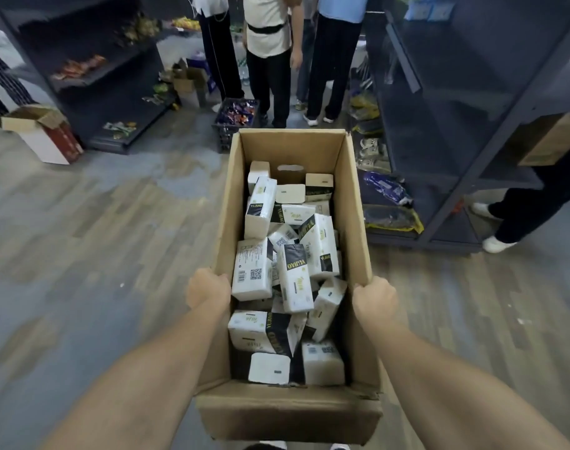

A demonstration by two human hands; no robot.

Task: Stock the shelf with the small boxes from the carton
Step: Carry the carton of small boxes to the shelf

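Observation:
A long open cardboard carton is in front of me, above the floor. My left hand grips its left wall at the rim. My right hand grips the right wall at the rim. Inside lie several small white-and-black boxes, jumbled at all angles. A dark shelf unit stands to the right, with a few packs on its lowest level. Another dark shelf unit stands at the left.
Three people's legs stand just beyond the carton's far end, next to a dark crate of snacks. An open carton sits at the left shelf's end. Another person's legs stand at the right.

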